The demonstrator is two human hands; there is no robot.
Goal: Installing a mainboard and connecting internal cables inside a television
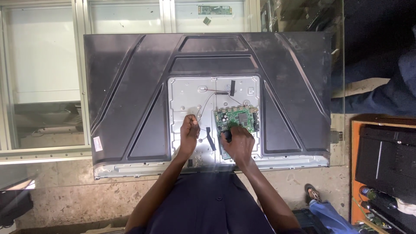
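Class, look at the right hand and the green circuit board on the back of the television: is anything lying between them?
Nothing visible does. The right hand already rests at the lower left edge of the green circuit board, touching it.

A large flat television (pixel 130 86) lies screen-down, its dark ribbed back panel facing up. At the centre the cover is off, baring a pale metal plate (pixel 190 93). On that plate sits a green circuit board (pixel 237 118), flat, right of centre. Thin wires (pixel 207 103) run from the board's top across the plate, held by strips of black tape (pixel 232 87).
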